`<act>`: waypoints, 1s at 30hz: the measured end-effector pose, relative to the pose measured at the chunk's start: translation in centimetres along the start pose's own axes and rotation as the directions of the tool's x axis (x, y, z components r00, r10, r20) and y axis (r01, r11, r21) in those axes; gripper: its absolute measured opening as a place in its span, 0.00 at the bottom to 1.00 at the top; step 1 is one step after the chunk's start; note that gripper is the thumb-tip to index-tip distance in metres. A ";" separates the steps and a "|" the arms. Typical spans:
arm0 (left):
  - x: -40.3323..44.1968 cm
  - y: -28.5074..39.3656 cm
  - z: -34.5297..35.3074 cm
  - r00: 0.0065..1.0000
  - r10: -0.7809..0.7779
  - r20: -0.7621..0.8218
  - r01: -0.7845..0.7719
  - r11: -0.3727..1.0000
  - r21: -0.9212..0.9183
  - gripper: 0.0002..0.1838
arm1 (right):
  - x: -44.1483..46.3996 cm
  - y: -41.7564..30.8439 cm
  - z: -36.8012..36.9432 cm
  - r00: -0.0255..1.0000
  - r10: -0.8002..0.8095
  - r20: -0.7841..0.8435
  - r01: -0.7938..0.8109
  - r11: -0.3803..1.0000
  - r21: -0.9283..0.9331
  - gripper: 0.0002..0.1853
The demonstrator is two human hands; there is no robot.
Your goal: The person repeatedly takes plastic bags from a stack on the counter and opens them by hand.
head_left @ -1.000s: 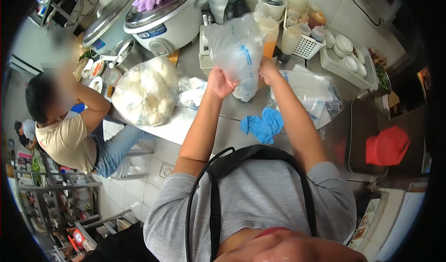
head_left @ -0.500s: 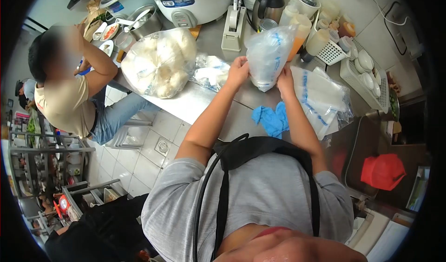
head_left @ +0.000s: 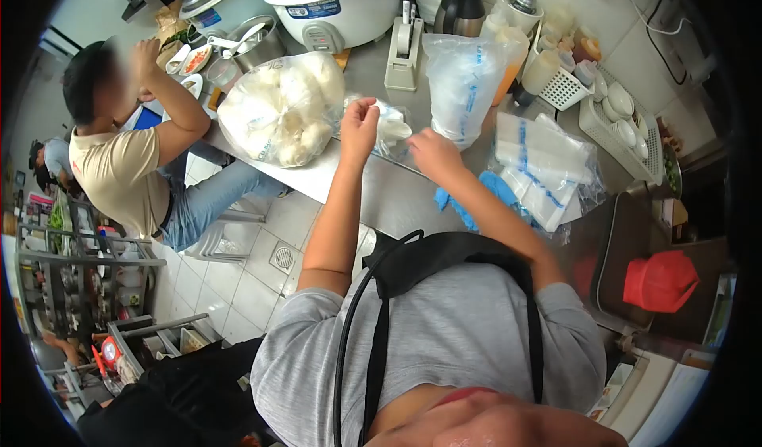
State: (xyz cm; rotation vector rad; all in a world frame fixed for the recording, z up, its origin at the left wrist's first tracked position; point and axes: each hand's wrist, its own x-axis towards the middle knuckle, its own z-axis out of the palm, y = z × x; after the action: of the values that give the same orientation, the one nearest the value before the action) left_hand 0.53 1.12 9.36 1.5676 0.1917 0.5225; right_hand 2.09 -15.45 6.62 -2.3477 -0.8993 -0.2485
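Observation:
My left hand (head_left: pixel 359 130) is at the near side of a small clear plastic bag with white contents (head_left: pixel 393 128). Its fingertips are pressed together; what lies between them, if anything, is too small to make out. My right hand (head_left: pixel 436 155) is on the other side of that small bag, fingers loosely bent and apart, with nothing seen in them. Just behind it a tall frosted plastic bag (head_left: pixel 463 82) with blue print stands upright on the steel counter (head_left: pixel 381 197), touched by neither hand. A large tied bag of round white pieces (head_left: pixel 282 110) rests to the left.
Flat printed plastic bags (head_left: pixel 548 161) and a blue cloth (head_left: pixel 496 193) lie at right. A tape dispenser (head_left: pixel 403 58), rice cooker (head_left: pixel 329 11), bottle basket (head_left: pixel 565 88) and bowl basket (head_left: pixel 635 141) line the back. Another person (head_left: pixel 127 169) sits at left.
Both hands have let go of the frosted bag, which now stands on the counter. They have moved left to the small clear bag. The view has shifted slightly.

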 end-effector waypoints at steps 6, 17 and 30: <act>-1.9 -0.5 -0.7 0.984 0.174 0.029 -0.175 0.941 0.290 0.10 | 4.6 -1.4 3.2 0.981 0.135 0.142 -0.096 0.963 -0.251 0.07; -4.8 -1.4 -0.7 0.932 0.292 0.216 -0.363 0.735 0.573 0.19 | 3.2 -1.3 1.2 0.994 0.062 0.086 -0.059 0.998 -0.030 0.05; -5.3 -4.4 0.8 0.893 0.334 0.303 -0.450 0.620 0.642 0.12 | -1.0 -0.5 -0.8 0.990 0.086 0.107 -0.127 0.870 0.476 0.06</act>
State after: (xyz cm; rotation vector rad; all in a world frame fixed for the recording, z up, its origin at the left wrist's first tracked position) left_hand -2.96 -1.53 3.97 2.4318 -0.1069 0.7175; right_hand 1.07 -16.19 7.15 -1.9388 -0.7598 0.1136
